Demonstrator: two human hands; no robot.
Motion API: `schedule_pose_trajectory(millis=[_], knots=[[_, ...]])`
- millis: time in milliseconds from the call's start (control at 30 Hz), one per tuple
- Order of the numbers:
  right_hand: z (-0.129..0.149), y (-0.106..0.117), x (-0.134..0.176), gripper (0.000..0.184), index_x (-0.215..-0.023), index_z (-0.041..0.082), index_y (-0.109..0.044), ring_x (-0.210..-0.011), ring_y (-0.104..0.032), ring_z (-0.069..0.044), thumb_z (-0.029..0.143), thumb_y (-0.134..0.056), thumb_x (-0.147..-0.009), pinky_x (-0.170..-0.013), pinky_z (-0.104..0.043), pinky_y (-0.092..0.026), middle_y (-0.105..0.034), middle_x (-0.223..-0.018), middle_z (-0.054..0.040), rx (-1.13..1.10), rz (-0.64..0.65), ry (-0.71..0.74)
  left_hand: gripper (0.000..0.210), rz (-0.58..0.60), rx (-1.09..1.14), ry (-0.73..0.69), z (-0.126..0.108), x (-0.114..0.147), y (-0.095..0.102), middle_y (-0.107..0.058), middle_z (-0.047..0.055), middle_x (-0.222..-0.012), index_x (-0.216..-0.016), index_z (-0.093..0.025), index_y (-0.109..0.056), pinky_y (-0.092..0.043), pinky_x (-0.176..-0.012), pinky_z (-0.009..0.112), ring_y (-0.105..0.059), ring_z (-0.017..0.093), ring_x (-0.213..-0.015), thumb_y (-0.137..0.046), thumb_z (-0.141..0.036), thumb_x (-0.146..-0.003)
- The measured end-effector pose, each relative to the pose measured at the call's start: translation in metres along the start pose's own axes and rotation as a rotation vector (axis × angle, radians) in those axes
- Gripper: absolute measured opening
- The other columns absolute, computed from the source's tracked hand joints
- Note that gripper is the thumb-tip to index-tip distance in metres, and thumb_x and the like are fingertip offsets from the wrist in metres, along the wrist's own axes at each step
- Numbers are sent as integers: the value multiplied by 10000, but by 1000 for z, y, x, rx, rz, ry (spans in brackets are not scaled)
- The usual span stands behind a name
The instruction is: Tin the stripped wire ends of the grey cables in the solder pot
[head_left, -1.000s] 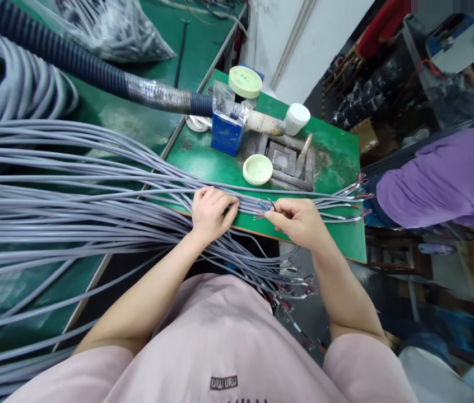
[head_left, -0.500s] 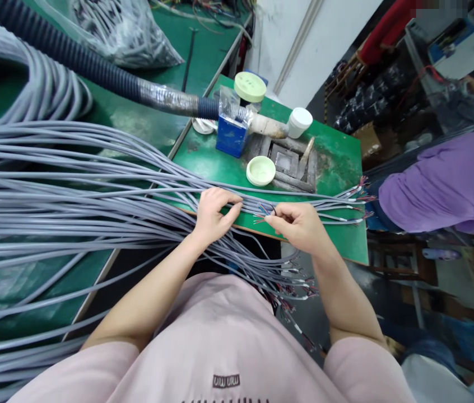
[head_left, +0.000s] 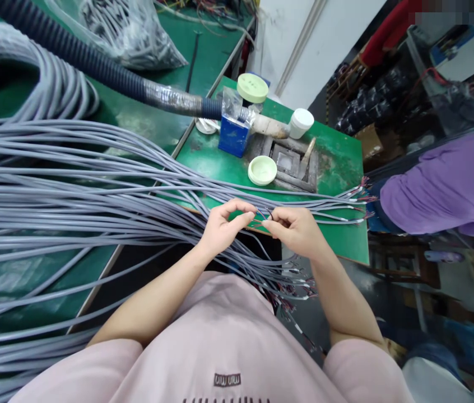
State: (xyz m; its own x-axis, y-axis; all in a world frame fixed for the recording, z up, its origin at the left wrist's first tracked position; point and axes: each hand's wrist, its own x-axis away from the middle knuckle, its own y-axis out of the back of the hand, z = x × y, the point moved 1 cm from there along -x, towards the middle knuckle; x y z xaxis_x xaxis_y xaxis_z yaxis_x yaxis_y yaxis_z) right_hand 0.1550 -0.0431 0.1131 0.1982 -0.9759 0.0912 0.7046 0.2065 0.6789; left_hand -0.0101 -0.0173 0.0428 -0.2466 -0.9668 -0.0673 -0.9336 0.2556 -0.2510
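Thin coloured wires [head_left: 261, 214], blue, red and dark, spread between my two hands at the front edge of the green bench. My right hand [head_left: 293, 229] pinches them at the cable end. The fingertips of my left hand [head_left: 228, 224] close on the free ends of the wires; which wire they grip is too small to tell. Beneath and behind both hands runs a bundle of grey cables [head_left: 136, 210]. Some of their stripped ends [head_left: 365, 198] lie at the bench's right end, and other stripped ends [head_left: 296, 288] hang below the front edge.
Behind my hands stand a solder pot [head_left: 289, 162], a pale green dish [head_left: 262, 170], a white cup [head_left: 301, 122] and a blue box [head_left: 234, 136]. A black hose [head_left: 106, 70] crosses the left bench near coiled cable [head_left: 52, 73]. A person in purple [head_left: 451, 184] is at the right.
My left hand has moved right to the wires, and its fingertips have closed on their ends. My right hand has stayed nearly in place, still holding them.
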Motion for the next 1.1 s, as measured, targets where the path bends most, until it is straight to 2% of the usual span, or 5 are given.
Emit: schedule_pose_trajectory(millis=[367,600,700,833,1100], knots=[[-3,-3,-2,315,-533,174,-480,-461,-363,-72,316,-581,-796,-471,-228,-254,-469,-482,38,-30,-13,-41,201,-79,9,45,6,6,-3,-703,21,-753,-748,-177,-707,-483,-729,284,-618,147,-712,-720,-377,-753],[-4,-5,-4,298,-569,164,-547,-472,-395,-85,335,-584,-811,-479,-234,-259,-483,-480,32,-40,10,-69,80,-115,-520,-480,-4,9,1,-699,4,-760,-765,-253,-707,-395,-959,422,-612,170,-765,-672,-314,-803],[-3,-7,-4,314,-543,166,-532,-474,-388,-82,324,-586,-810,-481,-232,-261,-479,-476,33,-18,19,-44,67,-83,-635,-539,-9,4,1,-694,5,-782,-783,-275,-712,-364,-995,450,-604,182,-804,-672,-325,-802],[0,-9,-1,326,-533,173,-501,-459,-379,-78,323,-591,-809,-475,-232,-260,-473,-469,38,-8,29,-42,98,-87,-495,-428,-10,-3,-1,-685,31,-810,-780,-227,-710,-438,-873,376,-595,182,-830,-660,-305,-812],[3,-7,0,312,-541,178,-492,-456,-413,-84,315,-586,-806,-479,-229,-294,-497,-479,29,-55,23,-52,248,-37,97,77,4,1,1,-690,19,-790,-809,-168,-707,-492,-726,268,-615,139,-740,-742,-397,-718]])
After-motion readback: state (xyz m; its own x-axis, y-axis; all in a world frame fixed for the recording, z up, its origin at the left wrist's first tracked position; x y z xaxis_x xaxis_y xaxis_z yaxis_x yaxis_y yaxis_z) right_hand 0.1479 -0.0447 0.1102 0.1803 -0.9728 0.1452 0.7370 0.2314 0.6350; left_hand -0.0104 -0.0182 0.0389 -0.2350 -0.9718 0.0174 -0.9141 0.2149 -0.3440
